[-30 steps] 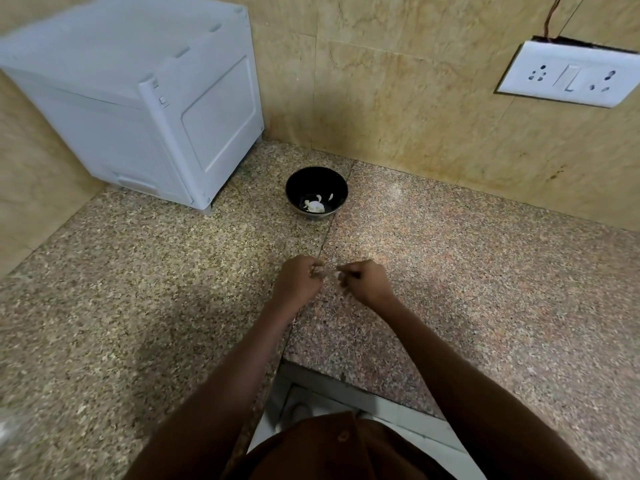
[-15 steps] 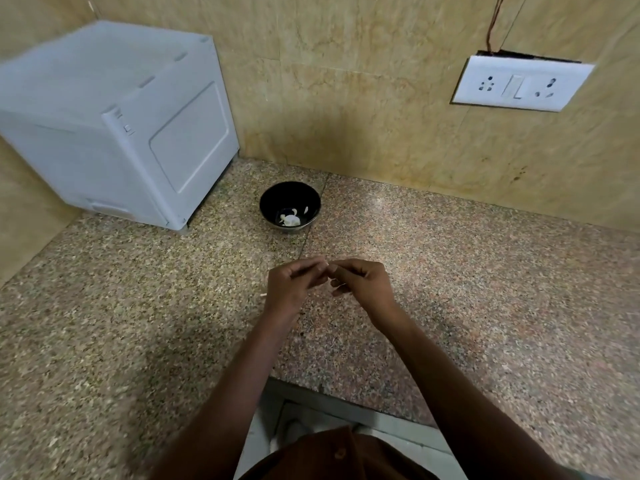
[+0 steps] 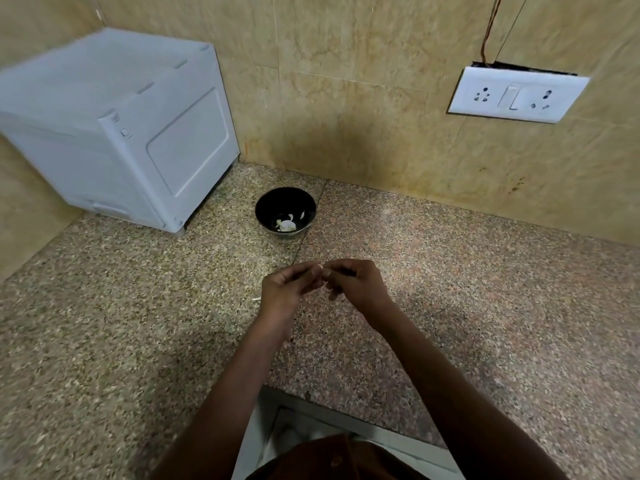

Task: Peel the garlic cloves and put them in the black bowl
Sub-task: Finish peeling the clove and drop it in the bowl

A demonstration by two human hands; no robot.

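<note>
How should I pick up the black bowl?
Take the black bowl by its rim, coming from the near side, where the hands are. It stands upright and open on the counter; the white box stands to its left, the wall behind.

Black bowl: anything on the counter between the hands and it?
Nothing visible. Bare counter lies between the left hand, right hand and the black bowl. A pale scrap lies left of the hands, off the path.

Brown shirt [image 3: 332, 459] w/ front button, forearms [image 3: 242, 372] bare, no sleeves visible.
</note>
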